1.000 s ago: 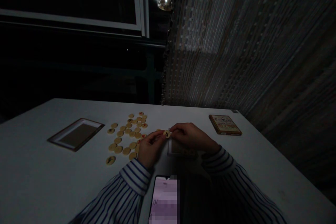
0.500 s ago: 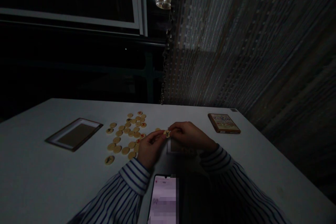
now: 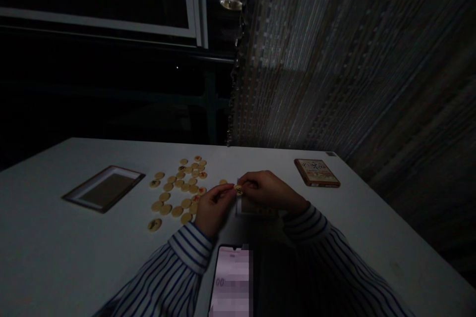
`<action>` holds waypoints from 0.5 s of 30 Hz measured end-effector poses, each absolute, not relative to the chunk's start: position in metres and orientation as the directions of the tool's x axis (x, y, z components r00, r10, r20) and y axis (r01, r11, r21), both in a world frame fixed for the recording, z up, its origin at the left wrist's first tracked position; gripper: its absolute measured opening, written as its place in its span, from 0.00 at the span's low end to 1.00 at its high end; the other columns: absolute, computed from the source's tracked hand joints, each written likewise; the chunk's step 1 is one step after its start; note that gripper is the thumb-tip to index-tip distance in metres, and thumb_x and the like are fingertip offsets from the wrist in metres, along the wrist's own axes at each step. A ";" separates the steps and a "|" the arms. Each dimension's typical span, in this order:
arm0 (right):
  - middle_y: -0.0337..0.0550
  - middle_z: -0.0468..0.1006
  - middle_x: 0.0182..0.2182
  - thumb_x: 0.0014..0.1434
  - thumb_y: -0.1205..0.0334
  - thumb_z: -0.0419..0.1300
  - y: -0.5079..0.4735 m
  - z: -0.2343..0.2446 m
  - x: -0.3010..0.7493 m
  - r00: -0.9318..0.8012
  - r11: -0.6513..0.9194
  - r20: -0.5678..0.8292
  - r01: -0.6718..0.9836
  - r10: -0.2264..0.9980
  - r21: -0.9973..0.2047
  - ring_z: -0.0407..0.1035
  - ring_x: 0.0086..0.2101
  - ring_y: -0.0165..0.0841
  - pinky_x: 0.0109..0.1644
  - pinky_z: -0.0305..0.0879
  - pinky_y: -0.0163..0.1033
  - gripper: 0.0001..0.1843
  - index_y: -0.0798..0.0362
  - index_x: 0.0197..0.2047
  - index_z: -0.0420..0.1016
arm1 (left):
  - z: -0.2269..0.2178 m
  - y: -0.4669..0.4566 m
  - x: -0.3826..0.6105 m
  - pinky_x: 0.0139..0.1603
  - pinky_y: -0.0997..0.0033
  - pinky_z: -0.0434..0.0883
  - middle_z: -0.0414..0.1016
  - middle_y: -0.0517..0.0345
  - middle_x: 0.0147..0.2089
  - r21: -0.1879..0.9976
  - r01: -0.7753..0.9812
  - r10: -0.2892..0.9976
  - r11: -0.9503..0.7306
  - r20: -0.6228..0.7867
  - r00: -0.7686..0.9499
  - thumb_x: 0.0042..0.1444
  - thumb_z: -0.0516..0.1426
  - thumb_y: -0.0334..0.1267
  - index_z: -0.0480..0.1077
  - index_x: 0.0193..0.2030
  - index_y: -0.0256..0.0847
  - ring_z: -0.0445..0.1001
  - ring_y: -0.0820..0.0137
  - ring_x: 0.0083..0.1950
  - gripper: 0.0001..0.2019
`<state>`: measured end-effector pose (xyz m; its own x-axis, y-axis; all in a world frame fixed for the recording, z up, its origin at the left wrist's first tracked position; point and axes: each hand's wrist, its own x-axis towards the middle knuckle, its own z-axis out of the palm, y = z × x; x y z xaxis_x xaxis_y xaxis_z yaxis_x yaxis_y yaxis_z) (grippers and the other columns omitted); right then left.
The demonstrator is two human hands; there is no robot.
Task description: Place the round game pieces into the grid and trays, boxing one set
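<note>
A round xiangqi piece (image 3: 238, 189) with a dark character is held at the fingertips of both hands. My left hand (image 3: 211, 210) pinches its left side, and my right hand (image 3: 270, 190) grips it from the right with curled fingers. Beneath the right hand lies a shallow tray (image 3: 240, 211), mostly covered by that hand and its sleeve; some pieces show dimly in it. Left of my left hand, several loose pieces (image 3: 177, 211) spread over the white table, a few with red or black characters, many blank side up. One lone piece (image 3: 222, 183) rests just behind the left fingertips.
A shallow open box part (image 3: 68, 198) lies at the left on the table (image 3: 92, 252). A printed box (image 3: 318, 173) sits at the far right. A lit phone (image 3: 228, 277), partly pixelated, is between my forearms. A bead curtain (image 3: 297, 59) hangs behind the table.
The xiangqi piece has turned slightly between my fingers, so its character sits at another angle. Both hands stay in almost the same place. The view has shifted a little.
</note>
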<state>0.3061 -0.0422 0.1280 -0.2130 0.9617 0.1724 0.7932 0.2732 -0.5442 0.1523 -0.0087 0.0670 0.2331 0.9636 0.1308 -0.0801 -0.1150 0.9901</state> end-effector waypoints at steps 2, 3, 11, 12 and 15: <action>0.40 0.76 0.30 0.53 0.67 0.52 -0.043 0.129 0.306 -0.221 0.278 0.170 0.794 0.960 -0.540 0.67 0.30 0.28 0.34 0.57 0.32 0.13 0.53 0.40 0.74 | 0.069 -0.009 0.152 0.36 0.71 0.71 0.78 0.54 0.30 0.991 -0.072 0.967 -0.112 0.125 0.222 0.38 0.62 0.41 0.74 0.32 0.35 0.74 0.69 0.33 0.14; 0.40 0.76 0.30 0.53 0.67 0.52 -0.043 0.129 0.306 -0.223 0.279 0.168 0.794 0.960 -0.540 0.67 0.30 0.28 0.34 0.57 0.32 0.13 0.53 0.40 0.74 | 0.069 -0.009 0.152 0.36 0.70 0.71 0.77 0.54 0.30 0.991 -0.069 0.968 -0.111 0.123 0.220 0.38 0.62 0.42 0.74 0.32 0.35 0.74 0.69 0.33 0.14; 0.40 0.77 0.33 0.53 0.66 0.53 -0.041 0.124 0.307 -0.276 0.332 0.185 0.784 0.943 -0.525 0.68 0.32 0.28 0.36 0.58 0.32 0.14 0.52 0.42 0.74 | 0.067 -0.008 0.151 0.35 0.71 0.71 0.77 0.55 0.30 0.991 -0.034 0.961 -0.126 0.130 0.243 0.39 0.61 0.42 0.74 0.31 0.37 0.74 0.69 0.33 0.13; 0.40 0.77 0.33 0.53 0.67 0.53 -0.041 0.125 0.307 -0.270 0.328 0.187 0.789 0.945 -0.520 0.68 0.32 0.28 0.36 0.58 0.32 0.14 0.52 0.42 0.74 | 0.067 -0.008 0.151 0.35 0.71 0.71 0.77 0.55 0.29 0.991 -0.034 0.961 -0.126 0.130 0.242 0.39 0.62 0.42 0.74 0.31 0.37 0.74 0.69 0.33 0.13; 0.40 0.77 0.33 0.53 0.67 0.52 -0.042 0.126 0.306 -0.245 0.306 0.186 0.806 0.952 -0.506 0.68 0.32 0.29 0.36 0.58 0.32 0.14 0.52 0.41 0.74 | 0.067 -0.008 0.152 0.34 0.72 0.71 0.77 0.56 0.29 0.990 -0.059 0.962 -0.128 0.138 0.237 0.38 0.61 0.42 0.74 0.31 0.36 0.74 0.70 0.32 0.13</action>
